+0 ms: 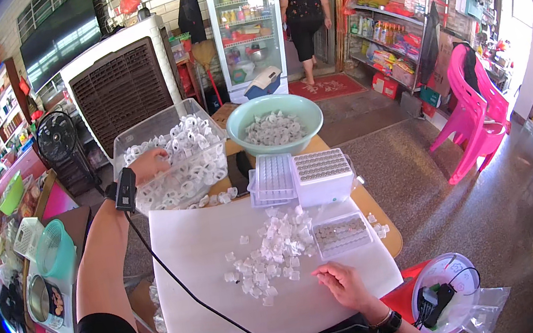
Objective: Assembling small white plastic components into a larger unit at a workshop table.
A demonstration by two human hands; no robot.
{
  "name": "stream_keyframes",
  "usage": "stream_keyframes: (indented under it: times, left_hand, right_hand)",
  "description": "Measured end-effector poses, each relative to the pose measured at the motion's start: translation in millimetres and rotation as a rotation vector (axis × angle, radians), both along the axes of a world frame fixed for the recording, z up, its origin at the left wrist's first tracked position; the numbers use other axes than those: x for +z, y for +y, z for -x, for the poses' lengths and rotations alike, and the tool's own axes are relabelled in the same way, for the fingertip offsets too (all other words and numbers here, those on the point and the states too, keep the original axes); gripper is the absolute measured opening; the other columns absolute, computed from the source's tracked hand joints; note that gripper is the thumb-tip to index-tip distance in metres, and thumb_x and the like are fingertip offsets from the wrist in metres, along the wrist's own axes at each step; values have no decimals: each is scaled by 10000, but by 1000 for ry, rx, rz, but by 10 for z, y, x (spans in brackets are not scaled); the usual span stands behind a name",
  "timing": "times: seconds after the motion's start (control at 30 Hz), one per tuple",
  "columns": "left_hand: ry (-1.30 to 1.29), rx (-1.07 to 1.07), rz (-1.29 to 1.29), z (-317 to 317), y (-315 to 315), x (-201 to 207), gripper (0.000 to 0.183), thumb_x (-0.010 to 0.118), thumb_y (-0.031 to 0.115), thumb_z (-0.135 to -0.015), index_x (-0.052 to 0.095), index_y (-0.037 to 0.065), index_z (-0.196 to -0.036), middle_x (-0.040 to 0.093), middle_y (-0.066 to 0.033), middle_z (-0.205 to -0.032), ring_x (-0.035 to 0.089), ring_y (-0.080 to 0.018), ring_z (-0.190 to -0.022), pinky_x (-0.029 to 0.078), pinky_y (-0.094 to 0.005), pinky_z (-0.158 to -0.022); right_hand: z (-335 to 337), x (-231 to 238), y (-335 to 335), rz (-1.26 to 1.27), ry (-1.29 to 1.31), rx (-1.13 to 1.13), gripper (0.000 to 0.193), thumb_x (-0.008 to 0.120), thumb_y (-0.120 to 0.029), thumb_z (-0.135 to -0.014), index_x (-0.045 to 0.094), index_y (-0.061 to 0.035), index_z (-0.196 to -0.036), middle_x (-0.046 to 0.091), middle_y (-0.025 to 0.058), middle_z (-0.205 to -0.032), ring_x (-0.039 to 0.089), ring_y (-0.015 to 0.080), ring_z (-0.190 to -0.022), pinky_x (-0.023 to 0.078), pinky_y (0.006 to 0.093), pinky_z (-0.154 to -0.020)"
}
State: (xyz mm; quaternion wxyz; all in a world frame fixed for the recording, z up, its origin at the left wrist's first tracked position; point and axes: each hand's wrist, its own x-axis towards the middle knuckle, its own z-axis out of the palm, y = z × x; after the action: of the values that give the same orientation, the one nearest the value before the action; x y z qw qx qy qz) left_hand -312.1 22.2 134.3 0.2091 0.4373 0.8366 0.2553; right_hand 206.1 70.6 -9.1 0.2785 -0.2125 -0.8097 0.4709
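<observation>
My left hand [149, 165] reaches over the near side of a clear plastic bin [134, 143] into a heap of small white translucent plastic pieces [189, 140]. Its fingertips are bent down among them, so any grip is hidden. On the white board [191, 259] rests my right hand [341, 283], loosely curled with the fingers a little apart and nothing visible in them. Just beyond it lies a loose pile of similar pieces [281, 243]. A shallow clear tray [342, 234], filled with rows of small round parts, stands right of the pile.
Behind the board stand a white block with rows of round parts [324, 179], stacked lilac trays [273, 178] and a pale green basin [271, 103] holding more pieces. A black cable [213, 296] crosses the board. A bucket [450, 297] stands at lower right. A person [305, 14] walks beyond.
</observation>
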Motion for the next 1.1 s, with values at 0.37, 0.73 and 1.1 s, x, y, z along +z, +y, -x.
stream_keyframes:
  times: [0.37,0.73,1.1]
  left_hand:
    - [87,215,-457,-114,63,376,452,695,188,-691,564,74,-1109,581,-26,-829,483,-113,-698,401,-282,-588]
    - [-306,-120,-271,-1751,87,171,448,708,143,-715,558,110,-1136,590,-62,-949,568,-158,-895,445,-286,-787]
    - [376,-494,28,-2052,-267,-1025,557,696,374,-757,549,95,-1216,453,-263,-1262,526,-395,-1066,402,-417,-962]
  right_hand:
    - [2,56,-29,79,-40,-6,114,541,-48,-907,614,-26,-992,605,90,-804,601,166,-684,473,272,-618]
    - [-30,-4,-1,82,-9,-30,98,542,-54,-908,613,-22,-969,593,81,-755,584,148,-654,458,273,-593]
    - [-17,-44,-15,109,17,-8,102,526,-26,-898,605,-5,-958,585,79,-749,583,161,-659,456,269,-606]
